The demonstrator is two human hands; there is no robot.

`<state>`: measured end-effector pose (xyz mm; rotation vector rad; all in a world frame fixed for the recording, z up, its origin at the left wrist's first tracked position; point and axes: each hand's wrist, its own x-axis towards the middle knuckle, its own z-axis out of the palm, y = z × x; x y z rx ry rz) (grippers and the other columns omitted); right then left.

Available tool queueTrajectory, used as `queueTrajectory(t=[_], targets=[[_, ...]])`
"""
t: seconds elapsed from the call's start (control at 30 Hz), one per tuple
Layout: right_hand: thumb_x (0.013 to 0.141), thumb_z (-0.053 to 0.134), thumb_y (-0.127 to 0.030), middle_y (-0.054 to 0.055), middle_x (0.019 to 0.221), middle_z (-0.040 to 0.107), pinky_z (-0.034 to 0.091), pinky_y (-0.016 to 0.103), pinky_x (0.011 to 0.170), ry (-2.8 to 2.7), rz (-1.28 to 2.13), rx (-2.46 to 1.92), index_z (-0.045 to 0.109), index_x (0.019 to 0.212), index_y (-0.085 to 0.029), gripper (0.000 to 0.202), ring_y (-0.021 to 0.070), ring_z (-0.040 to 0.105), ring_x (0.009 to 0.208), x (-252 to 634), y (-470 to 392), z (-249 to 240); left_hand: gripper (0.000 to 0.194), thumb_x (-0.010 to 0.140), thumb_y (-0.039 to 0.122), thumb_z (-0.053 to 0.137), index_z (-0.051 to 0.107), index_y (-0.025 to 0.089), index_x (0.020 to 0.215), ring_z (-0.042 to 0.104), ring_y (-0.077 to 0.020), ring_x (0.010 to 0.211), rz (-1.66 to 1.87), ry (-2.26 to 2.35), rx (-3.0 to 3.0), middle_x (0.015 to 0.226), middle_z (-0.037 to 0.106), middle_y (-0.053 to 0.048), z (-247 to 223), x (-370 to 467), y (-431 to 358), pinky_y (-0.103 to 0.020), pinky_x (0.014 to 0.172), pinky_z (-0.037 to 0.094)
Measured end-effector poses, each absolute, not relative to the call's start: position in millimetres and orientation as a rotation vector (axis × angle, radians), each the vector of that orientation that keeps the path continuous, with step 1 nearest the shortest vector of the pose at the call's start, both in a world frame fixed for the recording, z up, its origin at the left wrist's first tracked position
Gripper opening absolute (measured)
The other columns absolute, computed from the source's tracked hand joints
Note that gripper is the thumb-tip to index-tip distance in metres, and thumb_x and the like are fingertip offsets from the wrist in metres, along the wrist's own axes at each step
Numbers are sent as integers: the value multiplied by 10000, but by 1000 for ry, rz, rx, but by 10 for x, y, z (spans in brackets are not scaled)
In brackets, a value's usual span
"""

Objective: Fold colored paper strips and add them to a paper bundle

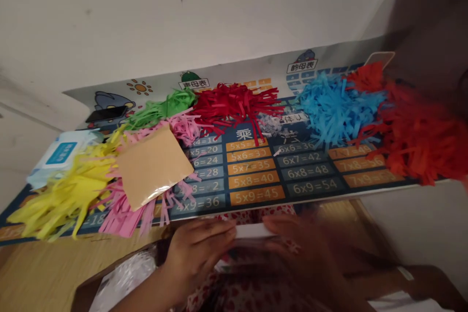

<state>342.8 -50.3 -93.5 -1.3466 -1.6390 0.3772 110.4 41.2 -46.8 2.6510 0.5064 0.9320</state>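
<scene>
Below the table's front edge, my left hand (201, 248) has its fingers closed on the left end of a small white object (252, 230), which looks like a flat strip. My right hand (292, 239), smeared by motion, is at the strip's right end with its fingers bent round it. Both hands are over my lap, where red-and-white patterned cloth shows. Nearest to my left hand on the table lies pink shredded paper (127, 212) with a tan square card (155, 165) on top.
The printed table mat (252, 180) bears yellow (73, 185), green (161, 109), red (234, 105), blue (338, 107) and orange-red (420, 136) paper fringes. A wipes pack (62, 153) and a dark phone (107, 114) lie at the left. A wall stands behind.
</scene>
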Motion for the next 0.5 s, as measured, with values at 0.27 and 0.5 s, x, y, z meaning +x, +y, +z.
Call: queueTrajectory(t=[0.27,0.5], targets=[[880,607,-375,57,872,745,602,301,692,-1462,526,-1462,731,862,-221,198,198,711,783,3449,-261,-1074,115,892,209,620,717,186,949,726,-123,809,1197,671,2353,881,769,-48,-808,1148,590,-222,737,593],[890,582,-363,38,951,743,600,357,741,-1881,322,-1299,731,1019,-310,204,232,712,842,3764,-71,-1209,227,920,314,572,719,173,819,732,-125,758,1133,836,2234,803,770,-51,-1018,1168,609,-200,684,597]])
